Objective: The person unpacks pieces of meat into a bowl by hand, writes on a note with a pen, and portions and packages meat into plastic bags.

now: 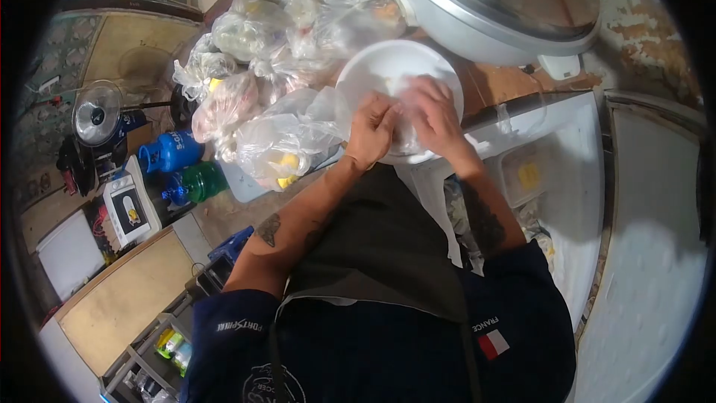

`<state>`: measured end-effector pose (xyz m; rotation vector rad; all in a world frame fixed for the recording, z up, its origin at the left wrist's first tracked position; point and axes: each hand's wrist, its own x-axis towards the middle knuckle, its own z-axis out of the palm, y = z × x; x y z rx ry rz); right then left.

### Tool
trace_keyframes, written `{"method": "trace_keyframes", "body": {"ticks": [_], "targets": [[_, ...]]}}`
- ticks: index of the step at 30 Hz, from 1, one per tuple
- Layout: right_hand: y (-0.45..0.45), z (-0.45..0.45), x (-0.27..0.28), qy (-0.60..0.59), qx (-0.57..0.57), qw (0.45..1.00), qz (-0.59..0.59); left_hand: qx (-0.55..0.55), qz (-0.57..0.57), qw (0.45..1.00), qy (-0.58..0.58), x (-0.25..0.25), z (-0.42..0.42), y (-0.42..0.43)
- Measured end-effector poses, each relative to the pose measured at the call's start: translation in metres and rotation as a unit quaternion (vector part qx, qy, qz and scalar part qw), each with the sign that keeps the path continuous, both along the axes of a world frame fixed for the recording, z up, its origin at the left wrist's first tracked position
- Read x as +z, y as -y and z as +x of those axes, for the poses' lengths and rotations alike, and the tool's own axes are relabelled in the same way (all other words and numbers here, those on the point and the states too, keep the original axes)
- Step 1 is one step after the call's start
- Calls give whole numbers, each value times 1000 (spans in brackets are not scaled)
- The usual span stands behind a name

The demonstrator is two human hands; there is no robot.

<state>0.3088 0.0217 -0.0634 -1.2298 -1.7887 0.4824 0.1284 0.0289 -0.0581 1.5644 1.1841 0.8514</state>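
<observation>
A round white plastic basin (373, 63) stands in front of me on a brown surface. My left hand (373, 128) is over its near left part, with fingers bent and pinched together; what they hold, if anything, is too small to make out. Close beside it, my right hand (432, 116) reaches over the basin's right side, its fingers smeared by motion. Something pale lies in the basin under the hands, mostly hidden. Left of the basin, a clear plastic bag (280, 138) with yellow tape nearly touches its rim.
Several knotted plastic bags (257, 26) crowd the back left. A large lidded electric cooker (477, 7) stands behind the basin. At right, an open white chest freezer (570, 179) holds a plastic container (522, 175). Gas cylinders (171, 151) and a pan lid (97, 113) are at left.
</observation>
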Motion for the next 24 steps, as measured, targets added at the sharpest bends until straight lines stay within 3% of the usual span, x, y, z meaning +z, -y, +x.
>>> {"method": "trace_keyframes", "body": {"ticks": [3,6,8,10,12,18,21,24], "targets": [[-1,4,-13,-20,80,996,-26,1,1,999,-35,-2,-5,-5],[-5,1,-17,-54,66,995,-56,-5,-152,988,11,11,-16,-10],[-7,0,-24,-119,9,985,-128,-102,2,994,-47,23,-38,-13],[-10,1,-36,-230,-77,938,-247,-179,133,970,-98,38,-54,-12],[-11,3,-35,-202,-106,951,-209,-250,237,929,-138,54,-61,-7],[-12,-10,-21,-195,-121,966,-119,-192,132,968,-97,59,-68,25],[-11,-18,22,-116,-43,992,23,-47,-173,975,-134,50,-66,22],[-8,-24,60,-171,14,985,-19,-29,-54,992,-111,54,-39,6]]}}
